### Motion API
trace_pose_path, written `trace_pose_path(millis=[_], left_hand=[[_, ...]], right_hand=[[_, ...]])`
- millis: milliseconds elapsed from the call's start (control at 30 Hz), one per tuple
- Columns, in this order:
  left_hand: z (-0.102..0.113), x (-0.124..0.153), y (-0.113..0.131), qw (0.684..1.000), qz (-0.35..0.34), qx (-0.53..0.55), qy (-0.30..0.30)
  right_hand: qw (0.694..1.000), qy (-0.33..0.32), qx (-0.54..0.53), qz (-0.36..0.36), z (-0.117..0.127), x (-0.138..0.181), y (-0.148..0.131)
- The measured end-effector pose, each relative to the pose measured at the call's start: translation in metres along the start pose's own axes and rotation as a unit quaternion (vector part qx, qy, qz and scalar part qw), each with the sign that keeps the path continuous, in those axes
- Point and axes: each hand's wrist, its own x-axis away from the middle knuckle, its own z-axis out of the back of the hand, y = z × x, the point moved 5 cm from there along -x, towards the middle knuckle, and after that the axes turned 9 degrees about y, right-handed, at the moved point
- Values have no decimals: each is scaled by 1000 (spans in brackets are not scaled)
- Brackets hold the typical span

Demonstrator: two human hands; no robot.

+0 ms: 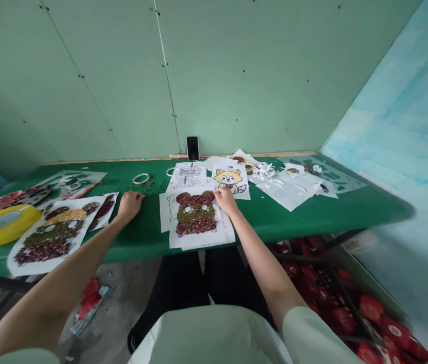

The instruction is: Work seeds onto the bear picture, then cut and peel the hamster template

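Mid-frame, one bean picture (195, 215) lies at the front edge of the worktop (272, 223), before the flower drawing (187, 177) and the fox drawing (232, 178), with the phone (193, 148) behind them against the wall (217, 91). At the frame's left edge, the tape roll (30, 223) lies beside a second bean picture (49, 241); right of centre lie paper strips (264, 171), with boxes (395, 331) below the worktop, lower right.

Lower sheets (164, 215) mostly covered by seed picture (196, 215); right hand's (226, 199) fingertip contact too small to tell
Left hand's (130, 205) fingertips unclear, yellow tape roll (29, 221) clipped at left edge, red packets (371, 308) blurred, cut at bottom
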Motion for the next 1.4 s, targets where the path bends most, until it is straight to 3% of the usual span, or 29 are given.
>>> trace_pose_path(millis=[167,400,533,1200,1400], left_hand=[[-4,0,16,1000,10,12,3],[-26,9,82,989,-8,145,-14],[-39,15,106,981,-9,191,-16],[-51,12,112,980,-33,193,-25],[-39,25,117,978,-150,142,15]], right_hand=[[1000,-2,4,-6,0,1,0],[1000,-10,-3,-9,1,1,0],[1000,0,-2,-3,1,1,0],[1000,-3,-7,-14,3,1,-2],[1000,-12,-16,-20,2,2,-1]])
